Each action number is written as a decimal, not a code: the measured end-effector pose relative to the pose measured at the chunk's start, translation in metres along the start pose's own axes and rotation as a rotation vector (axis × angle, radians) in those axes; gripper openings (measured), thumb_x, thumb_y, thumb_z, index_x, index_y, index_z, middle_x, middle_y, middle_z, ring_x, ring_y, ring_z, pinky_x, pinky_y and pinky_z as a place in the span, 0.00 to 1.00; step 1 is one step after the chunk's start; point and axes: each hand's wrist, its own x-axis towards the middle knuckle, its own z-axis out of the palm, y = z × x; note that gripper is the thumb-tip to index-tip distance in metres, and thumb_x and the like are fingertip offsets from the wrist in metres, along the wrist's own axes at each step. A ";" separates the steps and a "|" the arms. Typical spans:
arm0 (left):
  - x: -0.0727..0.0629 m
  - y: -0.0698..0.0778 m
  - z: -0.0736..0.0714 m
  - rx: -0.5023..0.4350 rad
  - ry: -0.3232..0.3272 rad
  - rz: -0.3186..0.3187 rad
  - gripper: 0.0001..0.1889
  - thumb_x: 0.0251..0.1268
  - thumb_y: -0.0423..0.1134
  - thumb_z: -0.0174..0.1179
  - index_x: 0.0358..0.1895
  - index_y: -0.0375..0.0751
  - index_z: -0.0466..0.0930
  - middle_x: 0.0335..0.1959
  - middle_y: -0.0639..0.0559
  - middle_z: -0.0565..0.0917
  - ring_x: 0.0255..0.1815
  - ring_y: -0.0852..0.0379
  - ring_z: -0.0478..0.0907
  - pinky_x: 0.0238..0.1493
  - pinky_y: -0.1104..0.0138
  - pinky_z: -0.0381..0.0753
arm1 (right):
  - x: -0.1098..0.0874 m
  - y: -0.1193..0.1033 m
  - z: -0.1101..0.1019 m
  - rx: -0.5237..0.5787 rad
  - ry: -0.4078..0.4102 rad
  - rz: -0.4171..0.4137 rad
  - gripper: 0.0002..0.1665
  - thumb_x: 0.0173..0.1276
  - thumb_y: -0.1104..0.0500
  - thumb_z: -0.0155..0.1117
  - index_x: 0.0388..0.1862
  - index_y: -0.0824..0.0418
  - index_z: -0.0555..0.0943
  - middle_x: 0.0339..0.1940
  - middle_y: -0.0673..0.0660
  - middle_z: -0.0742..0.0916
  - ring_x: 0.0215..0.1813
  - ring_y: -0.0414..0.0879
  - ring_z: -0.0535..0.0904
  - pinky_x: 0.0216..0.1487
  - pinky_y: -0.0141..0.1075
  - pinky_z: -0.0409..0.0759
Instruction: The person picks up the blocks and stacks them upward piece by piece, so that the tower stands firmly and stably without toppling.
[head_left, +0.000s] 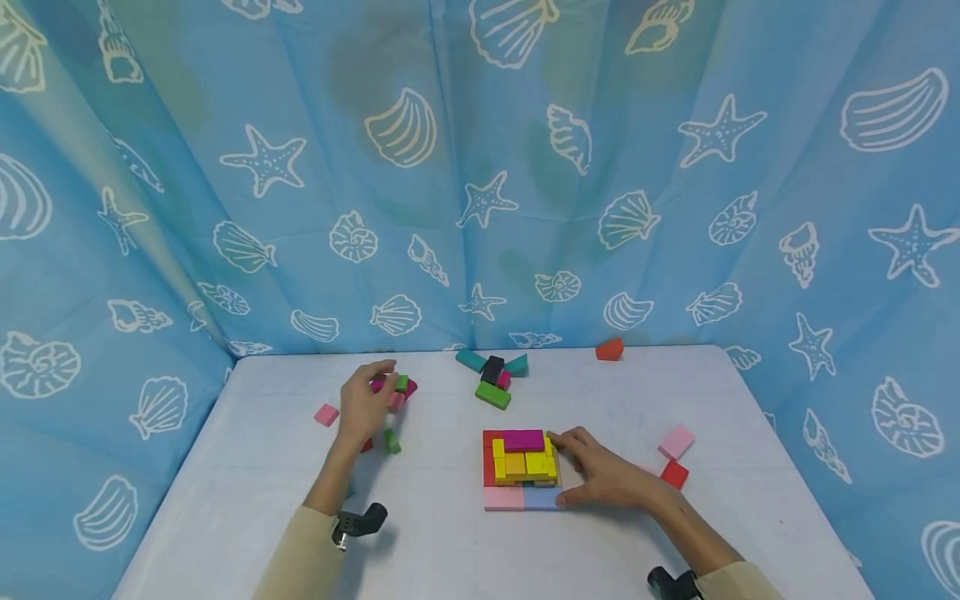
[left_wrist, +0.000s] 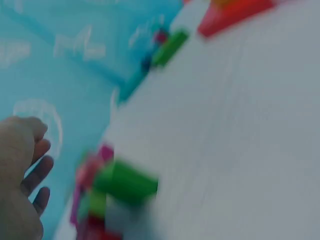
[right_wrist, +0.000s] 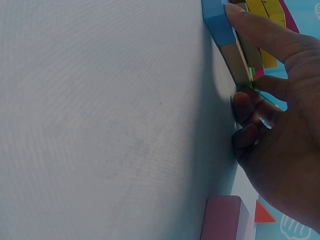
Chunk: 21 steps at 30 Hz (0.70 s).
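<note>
A low stack of wooden blocks [head_left: 513, 465] stands at mid-table: red, pink and blue below, yellow and magenta on top. My right hand [head_left: 607, 473] holds it at its right side. In the right wrist view the thumb lies on the blue block [right_wrist: 219, 22], and the forefinger is at the far end of the tan block [right_wrist: 235, 62]. My left hand [head_left: 365, 404] is over a loose group of blocks at the left, fingers reaching forward. Among these are a green block [left_wrist: 126, 182] and a magenta block [head_left: 411, 388]. Nothing shows between the left fingers in the blurred left wrist view.
Behind the stack lie a black block [head_left: 492, 369], a green block [head_left: 492, 395] and teal pieces. An orange piece [head_left: 610, 349] sits at the back edge. Pink [head_left: 677, 442] and red [head_left: 675, 474] blocks lie right. A shell-print curtain [head_left: 480, 208] hangs behind the white table [head_left: 435, 542].
</note>
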 end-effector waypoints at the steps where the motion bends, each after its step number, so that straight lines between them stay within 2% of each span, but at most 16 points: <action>1: 0.002 -0.007 -0.004 0.030 0.011 -0.047 0.18 0.73 0.39 0.60 0.62 0.42 0.80 0.56 0.44 0.82 0.58 0.45 0.78 0.59 0.50 0.77 | 0.000 0.000 0.000 0.002 -0.001 0.001 0.60 0.50 0.41 0.81 0.80 0.48 0.62 0.65 0.53 0.70 0.57 0.47 0.69 0.57 0.41 0.82; 4: 0.007 -0.026 -0.012 0.105 0.009 -0.170 0.20 0.73 0.39 0.59 0.65 0.42 0.78 0.59 0.43 0.80 0.62 0.43 0.75 0.62 0.48 0.74 | 0.000 0.001 0.000 0.010 -0.007 0.002 0.59 0.51 0.41 0.80 0.80 0.49 0.62 0.65 0.53 0.70 0.57 0.47 0.69 0.57 0.40 0.81; 7: 0.007 -0.035 -0.015 0.158 -0.037 -0.223 0.22 0.71 0.39 0.61 0.66 0.43 0.76 0.62 0.41 0.77 0.64 0.41 0.72 0.63 0.47 0.74 | 0.000 0.002 0.001 0.011 -0.010 0.003 0.59 0.51 0.41 0.80 0.80 0.49 0.62 0.65 0.53 0.70 0.57 0.47 0.69 0.57 0.41 0.81; 12: 0.007 -0.037 -0.009 0.211 -0.103 -0.172 0.25 0.67 0.40 0.66 0.66 0.42 0.77 0.65 0.36 0.73 0.67 0.37 0.68 0.61 0.44 0.76 | -0.001 0.002 0.000 0.018 -0.003 0.005 0.60 0.50 0.41 0.81 0.79 0.48 0.62 0.65 0.53 0.71 0.57 0.47 0.69 0.57 0.42 0.82; 16: 0.005 -0.034 -0.002 0.246 -0.110 -0.140 0.26 0.65 0.44 0.69 0.65 0.44 0.78 0.66 0.36 0.71 0.68 0.36 0.65 0.63 0.42 0.72 | 0.000 0.001 0.000 0.026 -0.004 0.006 0.59 0.51 0.41 0.81 0.79 0.48 0.62 0.65 0.52 0.70 0.57 0.47 0.69 0.57 0.39 0.81; 21: 0.002 -0.030 0.003 0.361 -0.113 -0.072 0.29 0.62 0.50 0.70 0.65 0.44 0.79 0.66 0.37 0.71 0.69 0.36 0.63 0.63 0.38 0.65 | 0.000 0.000 0.000 0.013 0.002 0.004 0.60 0.50 0.40 0.81 0.79 0.48 0.62 0.65 0.53 0.71 0.56 0.47 0.69 0.56 0.39 0.81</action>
